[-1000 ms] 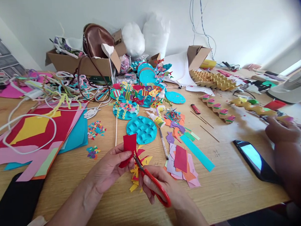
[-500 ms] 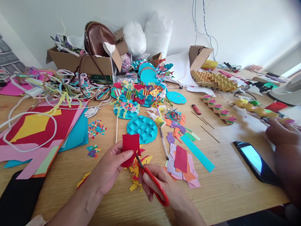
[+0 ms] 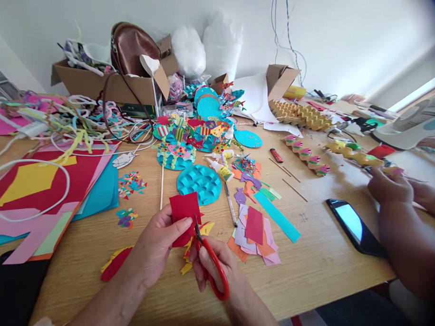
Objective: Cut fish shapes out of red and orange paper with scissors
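Observation:
Between the thumb and fingers of my left hand [image 3: 159,234] is a piece of red paper [image 3: 184,205]. My right hand [image 3: 216,263] is closed round the red handles of a pair of scissors [image 3: 221,277]. The scissor blades meet the paper's right edge. Below them lie yellow and red paper scraps [image 3: 187,265], partly hidden by my hands. A red and yellow cut-out [image 3: 116,265] rests on the table left of my left forearm. Just beyond the paper sits a blue disc with a woven, scaly surface [image 3: 199,184].
Coloured paper sheets [image 3: 29,181] lie at the left. Stacked paper pieces [image 3: 254,226], a pen [image 3: 230,204] and a blue strip [image 3: 278,218] lie right of centre. A phone [image 3: 351,225] is farther right, near another person's hands [image 3: 389,188]. A cardboard box [image 3: 89,86] stands behind.
The camera view has shifted a little to the right. The scissors have moved slightly up the red paper's edge, and more of the red and yellow cut-out shows.

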`<act>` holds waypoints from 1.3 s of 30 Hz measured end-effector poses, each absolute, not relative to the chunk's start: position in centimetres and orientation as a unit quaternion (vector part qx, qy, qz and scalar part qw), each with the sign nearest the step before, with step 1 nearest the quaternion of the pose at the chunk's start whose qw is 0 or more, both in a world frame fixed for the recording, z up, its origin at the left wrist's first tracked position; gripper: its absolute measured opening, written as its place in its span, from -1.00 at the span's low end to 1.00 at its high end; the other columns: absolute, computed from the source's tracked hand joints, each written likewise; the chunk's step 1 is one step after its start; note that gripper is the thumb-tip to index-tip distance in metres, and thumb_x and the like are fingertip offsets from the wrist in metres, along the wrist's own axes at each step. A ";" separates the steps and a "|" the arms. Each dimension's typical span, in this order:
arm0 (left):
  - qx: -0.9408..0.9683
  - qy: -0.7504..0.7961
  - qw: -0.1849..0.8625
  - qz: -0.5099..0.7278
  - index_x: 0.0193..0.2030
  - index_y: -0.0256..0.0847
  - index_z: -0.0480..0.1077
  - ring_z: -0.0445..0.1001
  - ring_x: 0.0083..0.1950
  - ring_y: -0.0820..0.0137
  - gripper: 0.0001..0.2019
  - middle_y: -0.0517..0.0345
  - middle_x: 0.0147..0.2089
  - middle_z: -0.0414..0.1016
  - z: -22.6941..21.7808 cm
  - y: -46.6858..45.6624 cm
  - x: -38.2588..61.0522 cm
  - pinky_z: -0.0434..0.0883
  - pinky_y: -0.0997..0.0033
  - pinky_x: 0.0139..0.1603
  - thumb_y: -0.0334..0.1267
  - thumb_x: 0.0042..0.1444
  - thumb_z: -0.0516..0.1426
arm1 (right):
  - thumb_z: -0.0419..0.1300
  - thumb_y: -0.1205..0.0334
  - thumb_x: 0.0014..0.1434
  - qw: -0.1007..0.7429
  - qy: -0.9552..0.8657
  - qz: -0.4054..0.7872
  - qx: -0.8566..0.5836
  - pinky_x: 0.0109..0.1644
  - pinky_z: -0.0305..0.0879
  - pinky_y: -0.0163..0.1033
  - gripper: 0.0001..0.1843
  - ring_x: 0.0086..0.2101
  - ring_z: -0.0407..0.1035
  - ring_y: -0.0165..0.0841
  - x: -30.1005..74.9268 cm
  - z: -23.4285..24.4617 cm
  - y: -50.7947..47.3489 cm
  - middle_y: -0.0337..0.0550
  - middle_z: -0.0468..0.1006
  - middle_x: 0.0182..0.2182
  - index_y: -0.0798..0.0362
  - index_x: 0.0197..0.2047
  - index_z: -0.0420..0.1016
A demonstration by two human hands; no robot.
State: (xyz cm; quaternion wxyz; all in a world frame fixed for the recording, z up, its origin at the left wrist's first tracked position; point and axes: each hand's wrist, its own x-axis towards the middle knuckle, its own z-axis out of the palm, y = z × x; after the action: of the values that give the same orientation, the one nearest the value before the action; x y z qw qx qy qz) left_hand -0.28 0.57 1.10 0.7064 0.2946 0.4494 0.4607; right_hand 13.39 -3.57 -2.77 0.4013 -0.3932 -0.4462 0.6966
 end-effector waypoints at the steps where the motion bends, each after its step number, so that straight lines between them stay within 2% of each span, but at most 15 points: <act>1: 0.297 0.450 0.706 0.459 -0.31 -0.18 0.54 0.41 -0.42 0.53 -0.87 0.26 -0.42 0.58 1.1 0.6 -0.3 0.35 0.63 -0.36 -0.32 -0.07 0.29 | 0.08 -0.29 0.11 0.402 -0.444 0.698 -0.393 -0.67 -0.04 -0.45 -0.44 -0.74 0.08 -0.56 13.4 -2.8 -3.6 -0.38 0.25 -0.72 0.09 -0.48 0.26; 13: 0.299 0.477 0.696 0.447 -0.31 -0.20 0.55 0.44 -0.40 0.46 -0.82 0.22 -0.44 0.59 1.4 0.7 0.1 0.36 0.56 -0.34 -0.31 -0.14 0.31 | 0.10 -0.32 0.07 0.397 -0.437 0.694 -0.413 -0.67 -0.01 -0.45 -0.43 -0.73 0.09 -0.57 13.6 -2.9 -3.7 -0.39 0.24 -0.72 0.06 -0.55 0.19; 19: 0.299 0.474 0.701 0.441 -0.32 -0.21 0.54 0.46 -0.38 0.45 -0.84 0.20 -0.41 0.60 1.4 0.8 0.1 0.38 0.54 -0.31 -0.28 -0.11 0.30 | 0.12 -0.32 0.06 0.400 -0.430 0.696 -0.414 -0.69 0.01 -0.45 -0.44 -0.75 0.09 -0.57 13.6 -3.3 -3.7 -0.39 0.25 -0.72 0.08 -0.49 0.27; 22: 0.294 0.469 0.704 0.445 -0.27 -0.21 0.54 0.47 -0.38 0.44 -0.81 0.18 -0.39 0.61 1.4 0.8 0.1 0.39 0.52 -0.29 -0.28 -0.08 0.28 | 0.12 -0.33 0.04 0.401 -0.426 0.696 -0.416 -0.70 0.02 -0.45 -0.43 -0.75 0.10 -0.57 13.6 -3.5 -3.7 -0.39 0.25 -0.72 0.08 -0.48 0.27; 31: 0.298 0.468 0.697 0.454 -0.24 -0.20 0.54 0.48 -0.42 0.45 -0.80 0.19 -0.39 0.63 1.3 0.9 0.3 0.39 0.54 -0.36 -0.30 -0.07 0.29 | 0.10 -0.34 0.06 0.406 -0.433 0.693 -0.409 -0.69 0.00 -0.45 -0.42 -0.75 0.10 -0.57 13.6 -3.5 -3.8 -0.39 0.25 -0.72 0.08 -0.49 0.26; 39: 0.294 0.481 0.691 0.452 -0.33 -0.22 0.54 0.45 -0.44 0.43 -0.82 0.20 -0.47 0.59 1.4 0.8 0.5 0.38 0.52 -0.37 -0.27 -0.14 0.31 | 0.10 -0.32 0.07 0.406 -0.431 0.693 -0.411 -0.69 -0.05 -0.46 -0.43 -0.76 0.07 -0.59 13.6 -3.2 -3.8 -0.40 0.24 -0.74 0.06 -0.54 0.20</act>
State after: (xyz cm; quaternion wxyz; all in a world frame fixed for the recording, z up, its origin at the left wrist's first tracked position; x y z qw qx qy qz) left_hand 0.47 0.77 1.41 0.6911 0.2939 0.4810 0.4523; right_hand 13.58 -3.79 -3.21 0.4064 -0.4106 -0.4308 0.6933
